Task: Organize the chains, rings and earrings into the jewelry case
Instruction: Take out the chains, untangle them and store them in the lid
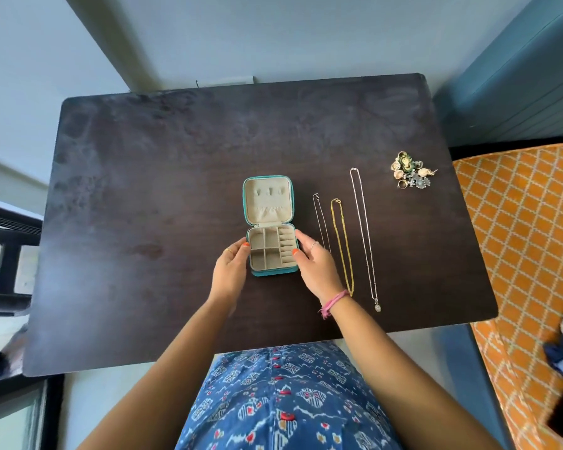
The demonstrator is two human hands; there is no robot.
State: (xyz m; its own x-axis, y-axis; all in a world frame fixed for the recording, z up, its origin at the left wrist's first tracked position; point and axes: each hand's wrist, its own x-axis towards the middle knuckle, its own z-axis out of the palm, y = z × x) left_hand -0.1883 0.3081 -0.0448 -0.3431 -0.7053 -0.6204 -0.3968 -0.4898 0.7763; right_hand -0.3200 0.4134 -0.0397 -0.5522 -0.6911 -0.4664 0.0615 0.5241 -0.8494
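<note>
A small teal jewelry case (271, 271) lies open in the middle of the dark table, its beige lid (266, 203) flat behind the divided tray. My left hand (231, 271) touches the tray's left side, and my right hand (315, 264) touches its right side, fingers fairly straight. To the right lie three chains side by side: a thin silver chain (321, 219), a gold chain (342, 245) and a long silver chain with a pendant (366, 241). A heap of rings and earrings (411, 172) sits at the far right. The tray's compartments hold nothing.
The dark wooden table (143, 190) spans most of the view, its near edge by my blue patterned clothing. An orange patterned seat (527, 241) stands to the right, with dark cloth (562, 355) on it. A wall runs behind the table.
</note>
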